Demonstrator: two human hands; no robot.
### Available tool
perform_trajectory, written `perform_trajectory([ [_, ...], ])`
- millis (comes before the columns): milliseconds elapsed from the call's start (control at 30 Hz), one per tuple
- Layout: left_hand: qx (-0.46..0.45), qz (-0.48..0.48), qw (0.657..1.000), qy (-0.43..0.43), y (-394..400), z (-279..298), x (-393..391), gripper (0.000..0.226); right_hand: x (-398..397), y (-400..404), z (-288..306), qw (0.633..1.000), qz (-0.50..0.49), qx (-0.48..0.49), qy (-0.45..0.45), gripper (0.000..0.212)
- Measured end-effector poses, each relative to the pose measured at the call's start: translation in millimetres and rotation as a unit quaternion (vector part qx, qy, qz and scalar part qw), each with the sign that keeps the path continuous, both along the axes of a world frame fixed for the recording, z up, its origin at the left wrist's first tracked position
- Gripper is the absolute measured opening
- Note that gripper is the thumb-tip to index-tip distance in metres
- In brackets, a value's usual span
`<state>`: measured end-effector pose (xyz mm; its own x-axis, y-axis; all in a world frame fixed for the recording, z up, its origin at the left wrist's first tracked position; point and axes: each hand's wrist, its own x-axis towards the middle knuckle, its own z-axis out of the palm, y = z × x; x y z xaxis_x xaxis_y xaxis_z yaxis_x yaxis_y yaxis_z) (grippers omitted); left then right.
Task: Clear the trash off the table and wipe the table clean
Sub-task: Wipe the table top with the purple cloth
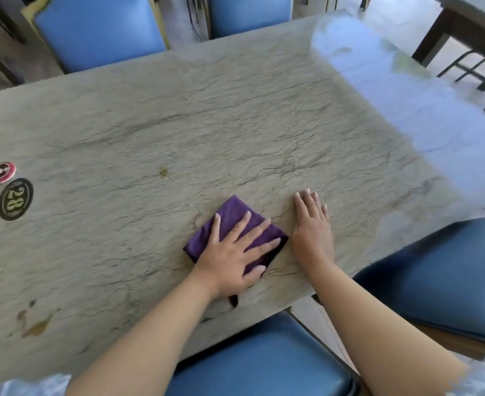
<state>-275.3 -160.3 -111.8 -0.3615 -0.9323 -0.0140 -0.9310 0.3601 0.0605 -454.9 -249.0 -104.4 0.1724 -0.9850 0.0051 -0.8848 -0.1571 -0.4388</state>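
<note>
While the left hand (232, 252) lies flat on a folded purple cloth (230, 218), its fingers are spread and straight, pressing the cloth down on the stone-patterned table (178, 110). Just beside it, the right hand (312, 230) rests palm down on the bare tabletop, fingers straight and close together, holding nothing. Both sit near the table's near edge. Brownish stains (35, 324) mark the near left corner, and a smaller spot (163, 172) lies in the middle. At the left edge sit a black round tag reading 28 (15, 199) and a red disc (1, 172), almost touching each other. Blue chairs (98, 30) surround the table; most of the top beyond the hands lies open.
</note>
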Motion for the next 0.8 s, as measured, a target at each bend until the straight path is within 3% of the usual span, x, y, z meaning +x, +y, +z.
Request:
perform_trajectory([
  [67, 0.014, -0.021, 1.000, 0.000, -16.4, 1.5, 22.8, 0.060, 2.5, 0.7, -1.8, 1.000, 0.001, -0.006, 0.015, 0.061],
  [167, 0.030, 0.117, 0.993, 0.007, -59.4, -0.2, 32.9, 0.059, 5.6, -1.8, -5.9, 0.999, 0.001, -0.001, 0.032, 0.064],
  [300, 0.049, 0.284, 0.957, 0.029, -100.5, -1.3, 11.0, 0.057, 6.0, -3.6, -7.6, 0.999, 0.004, 0.002, 0.037, 0.064],
  [367, 0.048, 0.280, 0.958, 0.024, -96.5, -0.7, -3.5, 0.057, 6.0, -3.9, -8.1, 0.999, 0.008, 0.002, 0.040, 0.062],
  [467, 0.033, 0.189, 0.981, 0.011, -65.0, 0.1, -20.2, 0.060, 7.2, -4.1, -7.5, 1.000, -0.007, 0.003, 0.024, 0.057],
  [567, 0.064, 0.138, 0.984, 0.092, -46.0, 4.6, -15.0, 0.055, 23.6, -2.5, 6.6, 0.992, -0.105, -0.001, -0.067, 0.050],
  [667, -0.010, 0.199, 0.957, 0.209, -44.1, 12.1, 15.9, 0.050, 73.2, 12.9, 26.7, 0.989, -0.106, -0.015, -0.104, 0.045],
  [733, -0.068, 0.276, 0.943, 0.175, -40.6, 7.0, 46.4, 0.048, 110.7, 27.9, 29.0, 0.995, -0.056, 0.023, -0.075, 0.048],
  [800, -0.096, 0.361, 0.918, 0.136, -31.7, -0.4, 76.8, 0.047, 135.3, 37.0, 19.0, 0.996, -0.041, 0.077, -0.020, 0.065],
])
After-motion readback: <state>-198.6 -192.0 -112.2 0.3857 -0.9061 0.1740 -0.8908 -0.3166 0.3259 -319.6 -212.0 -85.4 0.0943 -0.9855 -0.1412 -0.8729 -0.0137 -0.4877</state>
